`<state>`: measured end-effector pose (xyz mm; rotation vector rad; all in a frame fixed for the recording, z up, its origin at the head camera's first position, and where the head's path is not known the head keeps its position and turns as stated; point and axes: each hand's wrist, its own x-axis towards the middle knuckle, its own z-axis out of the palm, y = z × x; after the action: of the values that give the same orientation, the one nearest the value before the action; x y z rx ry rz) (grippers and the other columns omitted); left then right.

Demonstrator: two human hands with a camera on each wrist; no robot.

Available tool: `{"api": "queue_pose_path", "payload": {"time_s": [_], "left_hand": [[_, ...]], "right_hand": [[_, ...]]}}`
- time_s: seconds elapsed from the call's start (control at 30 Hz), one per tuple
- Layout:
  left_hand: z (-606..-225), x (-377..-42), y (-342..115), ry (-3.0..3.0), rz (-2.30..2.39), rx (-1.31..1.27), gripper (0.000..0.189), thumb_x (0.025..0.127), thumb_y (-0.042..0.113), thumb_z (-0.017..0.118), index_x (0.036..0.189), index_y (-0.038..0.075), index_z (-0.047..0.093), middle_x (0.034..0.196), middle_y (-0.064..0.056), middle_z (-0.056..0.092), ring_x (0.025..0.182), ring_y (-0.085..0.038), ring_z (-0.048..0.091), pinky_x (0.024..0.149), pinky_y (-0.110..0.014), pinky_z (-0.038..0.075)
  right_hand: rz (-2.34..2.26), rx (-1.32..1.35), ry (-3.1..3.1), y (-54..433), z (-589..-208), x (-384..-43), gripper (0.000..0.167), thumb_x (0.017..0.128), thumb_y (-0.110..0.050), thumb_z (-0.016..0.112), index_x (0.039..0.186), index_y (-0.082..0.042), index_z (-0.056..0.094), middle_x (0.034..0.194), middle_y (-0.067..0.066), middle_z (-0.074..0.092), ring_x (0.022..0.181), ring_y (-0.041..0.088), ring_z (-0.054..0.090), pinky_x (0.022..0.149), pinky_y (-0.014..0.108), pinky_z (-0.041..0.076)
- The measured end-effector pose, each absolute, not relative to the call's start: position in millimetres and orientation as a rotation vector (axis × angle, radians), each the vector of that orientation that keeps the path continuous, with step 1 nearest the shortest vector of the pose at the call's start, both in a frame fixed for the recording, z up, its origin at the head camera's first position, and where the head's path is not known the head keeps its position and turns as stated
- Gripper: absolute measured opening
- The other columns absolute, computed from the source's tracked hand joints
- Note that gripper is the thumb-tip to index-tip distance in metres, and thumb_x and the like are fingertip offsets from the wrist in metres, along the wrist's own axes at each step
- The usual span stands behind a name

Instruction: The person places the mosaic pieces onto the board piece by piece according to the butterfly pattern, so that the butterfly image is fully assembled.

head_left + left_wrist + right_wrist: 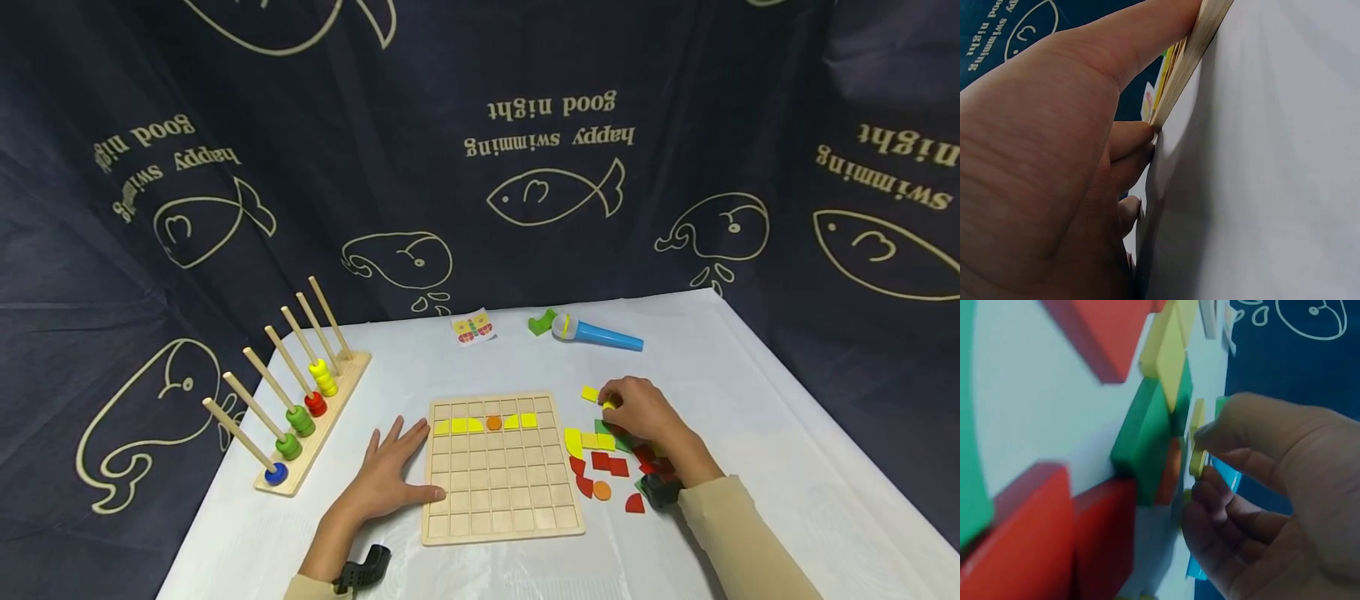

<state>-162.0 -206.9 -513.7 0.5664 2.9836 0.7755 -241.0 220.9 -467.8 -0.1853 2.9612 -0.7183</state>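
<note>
A square wooden grid board [502,523] lies on the white table, with several yellow tiles [458,426] and one orange disc [493,423] in a row near its far end. My left hand [386,479] is spread flat along the board's left side, thumb on its edge; in the left wrist view the thumb [1147,37] touches the wooden rim. To the right of the board my right hand [637,408] pinches a yellow tile [1198,459] between thumb and fingers. Loose yellow, red and green tiles [585,485] lie around and partly under that hand.
A wooden bead stand [330,429] with pegs and coloured rings stands at left. At the back are a butterfly picture card [473,327], a green block [542,322] and a blue toy microphone [607,337]. A dark curtain [420,167] hangs behind the table.
</note>
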Motion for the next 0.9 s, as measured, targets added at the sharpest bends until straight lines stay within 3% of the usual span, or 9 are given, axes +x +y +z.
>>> {"api": "queue_pose_path", "payload": {"time_s": [0.4, 0.63, 0.9], "left_hand": [[-512.4, -161.3, -206.0, 2.977, 0.774, 0.556, 0.113, 0.062, 0.076, 0.07, 0.151, 0.017, 0.033, 0.155, 0.003, 0.029, 0.145, -0.029, 0.008, 0.111, -0.057, -0.005], [-512.6, -162.3, -206.3, 2.977, 0.769, 0.56, 0.113, 0.063, 0.077, 0.068, 0.151, 0.017, 0.033, 0.155, 0.003, 0.028, 0.145, -0.028, 0.007, 0.111, -0.056, -0.006], [-512.0, -161.1, -205.6, 2.98, 0.784, 0.565, 0.112, 0.063, 0.076, 0.069, 0.151, 0.017, 0.033, 0.155, 0.003, 0.029, 0.145, -0.03, 0.008, 0.111, -0.058, -0.006]], "right_hand": [[-0.769, -0.425, 2.961, 196.6, -467.0, -242.0, 0.034, 0.073, -0.018, 0.075, 0.105, -0.007, 0.073, 0.083, -0.001, 0.059, 0.077, 0.019, 0.051, 0.067, 0.031, 0.046], [-0.85, -0.543, 2.916, 177.0, -465.1, -242.2, 0.031, 0.074, -0.015, 0.074, 0.105, -0.007, 0.074, 0.077, -0.001, 0.056, 0.073, 0.017, 0.051, 0.063, 0.031, 0.045], [-0.855, -0.662, 2.868, 155.1, -467.6, -241.4, 0.029, 0.074, -0.014, 0.075, 0.103, -0.01, 0.075, 0.09, -0.004, 0.06, 0.081, 0.016, 0.049, 0.074, 0.032, 0.045]]}}
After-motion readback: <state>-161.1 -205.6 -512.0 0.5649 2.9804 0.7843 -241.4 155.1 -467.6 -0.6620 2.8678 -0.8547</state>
